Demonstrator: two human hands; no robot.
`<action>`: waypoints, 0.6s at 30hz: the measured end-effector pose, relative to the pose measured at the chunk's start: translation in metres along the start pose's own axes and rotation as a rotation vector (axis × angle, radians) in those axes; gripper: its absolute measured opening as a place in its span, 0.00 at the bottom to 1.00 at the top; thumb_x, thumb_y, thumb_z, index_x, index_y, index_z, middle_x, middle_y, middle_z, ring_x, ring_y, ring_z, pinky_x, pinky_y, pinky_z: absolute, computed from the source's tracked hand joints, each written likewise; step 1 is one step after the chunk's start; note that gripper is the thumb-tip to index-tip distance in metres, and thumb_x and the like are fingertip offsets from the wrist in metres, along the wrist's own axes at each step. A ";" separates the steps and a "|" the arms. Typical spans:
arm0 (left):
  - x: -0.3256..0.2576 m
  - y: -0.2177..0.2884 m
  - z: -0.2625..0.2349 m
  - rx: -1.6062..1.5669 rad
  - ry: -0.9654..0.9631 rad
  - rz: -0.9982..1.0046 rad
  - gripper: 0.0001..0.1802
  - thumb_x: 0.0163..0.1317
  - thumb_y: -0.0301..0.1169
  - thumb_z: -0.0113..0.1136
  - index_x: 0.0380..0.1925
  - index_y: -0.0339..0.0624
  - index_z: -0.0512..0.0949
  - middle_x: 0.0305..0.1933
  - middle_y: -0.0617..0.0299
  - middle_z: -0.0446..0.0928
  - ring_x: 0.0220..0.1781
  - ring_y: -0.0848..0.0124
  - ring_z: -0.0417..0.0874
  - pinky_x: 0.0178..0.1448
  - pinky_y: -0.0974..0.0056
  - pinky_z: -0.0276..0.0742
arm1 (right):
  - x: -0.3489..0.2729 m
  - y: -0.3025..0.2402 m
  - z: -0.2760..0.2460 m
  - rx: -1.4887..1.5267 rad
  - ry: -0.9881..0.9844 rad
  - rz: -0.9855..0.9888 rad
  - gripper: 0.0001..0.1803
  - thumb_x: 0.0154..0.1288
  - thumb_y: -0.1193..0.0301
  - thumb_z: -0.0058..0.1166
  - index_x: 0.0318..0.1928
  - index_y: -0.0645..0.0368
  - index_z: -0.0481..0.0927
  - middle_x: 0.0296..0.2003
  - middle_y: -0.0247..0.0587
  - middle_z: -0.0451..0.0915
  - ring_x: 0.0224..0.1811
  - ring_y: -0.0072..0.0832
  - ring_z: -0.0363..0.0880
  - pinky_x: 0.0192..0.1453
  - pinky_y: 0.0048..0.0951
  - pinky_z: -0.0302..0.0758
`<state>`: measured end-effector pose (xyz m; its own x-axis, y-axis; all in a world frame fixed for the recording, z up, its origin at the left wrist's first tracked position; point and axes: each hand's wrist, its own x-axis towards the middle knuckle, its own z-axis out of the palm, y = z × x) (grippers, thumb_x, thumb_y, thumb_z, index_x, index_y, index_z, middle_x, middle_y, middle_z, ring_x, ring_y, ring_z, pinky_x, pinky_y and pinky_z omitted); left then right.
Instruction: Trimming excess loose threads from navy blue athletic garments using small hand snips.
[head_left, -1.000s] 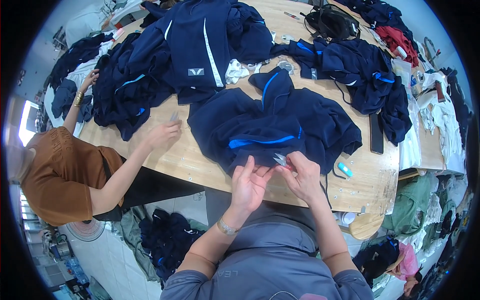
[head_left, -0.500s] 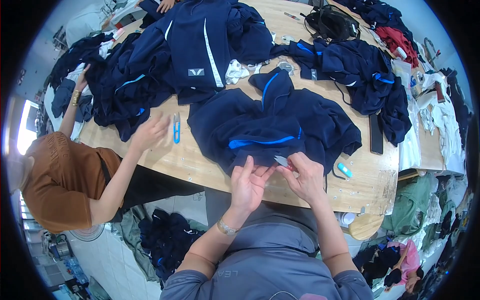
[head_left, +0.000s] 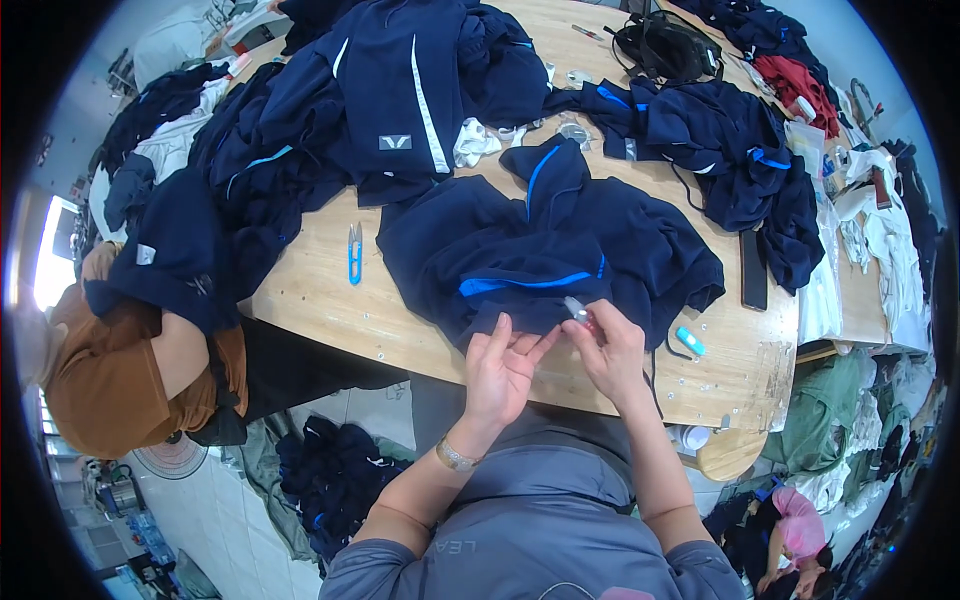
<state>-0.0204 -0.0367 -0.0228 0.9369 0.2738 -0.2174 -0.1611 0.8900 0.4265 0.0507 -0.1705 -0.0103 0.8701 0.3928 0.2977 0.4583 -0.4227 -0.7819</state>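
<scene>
A navy garment [head_left: 640, 235] with bright blue trim lies bunched on the table in front of me. At its near edge is my left hand [head_left: 498, 375], palm up, thumb apart from the stretched fingers, fingertips by the dark fabric. My right hand [head_left: 612, 350] is closed around small snips [head_left: 577, 310] with metal blades and a bit of red showing. Their blades point up and left over the garment. The two hands nearly meet at the fabric's edge. Whether a thread lies between them is too fine to tell.
Blue-handled thread snips [head_left: 355, 255] lie left of the garment. To the right are a black phone [head_left: 753, 270] and a turquoise capped item [head_left: 690, 341]. Navy garments [head_left: 400, 95] pile up at the back. On the left, a co-worker in a brown top [head_left: 105, 370] handles a navy garment [head_left: 165, 255].
The snips in my right hand have tilted more upright. My left hand has barely moved. The co-worker has pulled a navy garment off the table toward their body.
</scene>
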 end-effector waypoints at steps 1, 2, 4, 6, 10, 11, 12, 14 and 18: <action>-0.001 0.000 0.003 0.013 -0.003 -0.002 0.12 0.70 0.33 0.40 0.38 0.38 0.72 0.43 0.52 0.77 0.50 0.61 0.79 0.59 0.51 0.72 | -0.002 0.002 0.000 0.102 -0.005 0.113 0.14 0.58 0.63 0.58 0.29 0.61 0.71 0.18 0.39 0.69 0.16 0.29 0.67 0.21 0.24 0.63; -0.003 0.000 0.004 0.025 -0.006 -0.002 0.13 0.70 0.34 0.40 0.37 0.38 0.72 0.43 0.51 0.78 0.49 0.61 0.79 0.60 0.51 0.72 | -0.002 0.007 0.003 0.174 0.030 0.178 0.13 0.61 0.64 0.56 0.31 0.61 0.71 0.15 0.37 0.66 0.17 0.21 0.63 0.21 0.23 0.62; -0.011 -0.009 0.005 0.005 0.075 -0.083 0.09 0.69 0.32 0.43 0.34 0.39 0.70 0.38 0.55 0.76 0.46 0.63 0.79 0.59 0.50 0.72 | -0.003 0.018 0.005 0.361 0.071 0.287 0.13 0.64 0.63 0.52 0.32 0.60 0.69 0.18 0.27 0.64 0.21 0.14 0.58 0.23 0.19 0.57; -0.030 -0.026 -0.004 0.035 0.103 -0.243 0.06 0.66 0.31 0.48 0.37 0.40 0.68 0.34 0.60 0.74 0.41 0.67 0.80 0.58 0.53 0.74 | -0.006 0.037 0.007 0.510 0.098 0.358 0.14 0.68 0.63 0.48 0.30 0.58 0.66 0.21 0.21 0.59 0.24 0.12 0.54 0.25 0.17 0.53; -0.056 -0.026 -0.023 1.021 -0.506 -0.555 0.26 0.63 0.45 0.53 0.48 0.30 0.67 0.45 0.51 0.75 0.48 0.61 0.78 0.51 0.61 0.73 | -0.006 0.052 0.006 0.476 0.137 0.437 0.18 0.65 0.62 0.53 0.26 0.56 0.60 0.20 0.23 0.55 0.22 0.13 0.51 0.24 0.18 0.51; -0.058 -0.013 -0.027 1.321 -0.647 -0.643 0.29 0.63 0.47 0.52 0.49 0.29 0.68 0.46 0.46 0.75 0.48 0.57 0.78 0.51 0.58 0.72 | -0.006 0.054 0.007 0.439 0.147 0.419 0.18 0.63 0.63 0.56 0.27 0.56 0.60 0.20 0.23 0.55 0.22 0.13 0.51 0.24 0.18 0.51; -0.047 0.000 -0.024 1.542 -0.880 -0.621 0.30 0.61 0.47 0.54 0.52 0.31 0.68 0.48 0.43 0.74 0.48 0.55 0.78 0.52 0.60 0.73 | -0.005 0.050 0.009 0.369 0.151 0.397 0.18 0.61 0.64 0.58 0.28 0.57 0.61 0.19 0.24 0.56 0.21 0.13 0.52 0.24 0.18 0.53; -0.029 0.022 -0.023 1.569 -0.806 -0.537 0.21 0.61 0.45 0.54 0.39 0.34 0.77 0.34 0.48 0.79 0.38 0.60 0.81 0.43 0.63 0.74 | -0.004 0.049 0.014 0.301 0.150 0.374 0.18 0.60 0.66 0.59 0.28 0.57 0.61 0.19 0.24 0.57 0.21 0.14 0.54 0.24 0.18 0.54; 0.016 0.075 -0.026 1.684 -0.100 -0.130 0.14 0.60 0.38 0.56 0.30 0.38 0.79 0.28 0.51 0.79 0.31 0.60 0.80 0.39 0.61 0.74 | -0.007 0.054 0.029 0.091 0.164 0.259 0.20 0.53 0.67 0.65 0.32 0.60 0.64 0.18 0.32 0.62 0.18 0.19 0.61 0.22 0.22 0.62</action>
<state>-0.0251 0.0438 -0.0175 0.9415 0.1539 -0.2997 0.3366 -0.4632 0.8198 0.0644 -0.1728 -0.0707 0.9768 0.1418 0.1605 0.2057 -0.4134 -0.8870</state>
